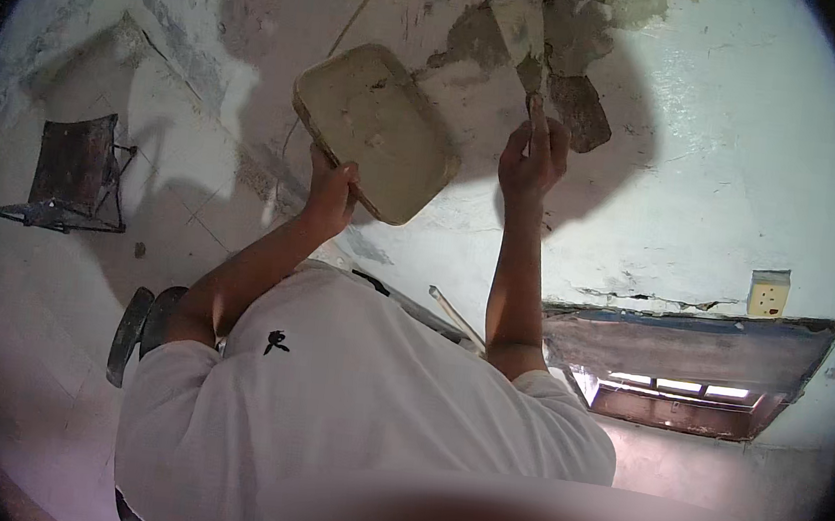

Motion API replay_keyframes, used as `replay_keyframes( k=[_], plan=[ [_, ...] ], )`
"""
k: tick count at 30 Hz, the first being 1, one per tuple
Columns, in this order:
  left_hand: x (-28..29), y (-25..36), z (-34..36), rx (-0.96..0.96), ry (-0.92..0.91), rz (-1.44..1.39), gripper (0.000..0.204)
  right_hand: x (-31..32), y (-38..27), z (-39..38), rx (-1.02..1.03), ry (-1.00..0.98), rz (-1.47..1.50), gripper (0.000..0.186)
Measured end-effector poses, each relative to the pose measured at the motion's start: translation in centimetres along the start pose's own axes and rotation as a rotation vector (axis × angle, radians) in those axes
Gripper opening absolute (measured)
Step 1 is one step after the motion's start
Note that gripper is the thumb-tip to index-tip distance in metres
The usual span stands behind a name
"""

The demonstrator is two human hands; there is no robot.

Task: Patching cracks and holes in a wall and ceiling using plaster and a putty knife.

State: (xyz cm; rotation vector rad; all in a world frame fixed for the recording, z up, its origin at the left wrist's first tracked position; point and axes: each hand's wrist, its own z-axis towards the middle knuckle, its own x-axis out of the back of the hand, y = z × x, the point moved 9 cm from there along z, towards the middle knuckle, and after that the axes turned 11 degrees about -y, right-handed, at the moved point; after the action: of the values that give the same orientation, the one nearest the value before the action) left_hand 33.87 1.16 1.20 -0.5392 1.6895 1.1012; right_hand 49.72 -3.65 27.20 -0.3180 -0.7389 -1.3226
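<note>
My left hand (332,192) grips the near left edge of a shallow rectangular tray (380,126) with rounded corners, coated in grey-beige residue. The thumb lies over the rim. To its right, my right hand (533,156) is closed round the handle of a putty knife (520,31), the index finger stretched along it. The knife's wide blade points away from me, over or against a rough grey patch (578,37) on the white wall. Whether the blade touches the patch I cannot tell. A darker grey shape (579,113) shows on the wall just right of the right hand.
A small dark folding chair (74,172) stands on the tiled floor at the left. On the right are a yellowish wall socket (768,293) and a window (687,387) partly covered by cloth. A thin pale pipe or stick (455,316) shows beside my right forearm.
</note>
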Motion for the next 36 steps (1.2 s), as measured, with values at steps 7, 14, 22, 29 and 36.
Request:
replay_keyframes(
  k=[7, 14, 22, 29, 36],
  plan=[
    [0.0, 0.2, 0.2, -0.019, -0.026, 0.002, 0.065, -3.1, 1.9, 0.0, -0.095, -0.28, -0.406, 0.052],
    [0.4, 0.5, -0.2, 0.011, 0.007, 0.041, 0.065, -1.2, 1.1, -0.2, 0.054, -0.221, -0.478, 0.045],
    [0.7, 0.2, -0.1, 0.001, -0.027, 0.054, 0.069, 0.1, 1.4, 0.1, 0.04, -0.205, -0.445, 0.045],
    [0.5, 0.1, 0.0, -0.004, -0.027, 0.043, 0.069, -1.1, 0.8, 3.7, 0.154, -0.204, -0.48, 0.04],
    [0.1, 0.4, -0.2, 0.0, -0.017, 0.043, 0.071, 2.0, 0.7, 2.2, 0.073, -0.337, -0.495, 0.056]
  ],
)
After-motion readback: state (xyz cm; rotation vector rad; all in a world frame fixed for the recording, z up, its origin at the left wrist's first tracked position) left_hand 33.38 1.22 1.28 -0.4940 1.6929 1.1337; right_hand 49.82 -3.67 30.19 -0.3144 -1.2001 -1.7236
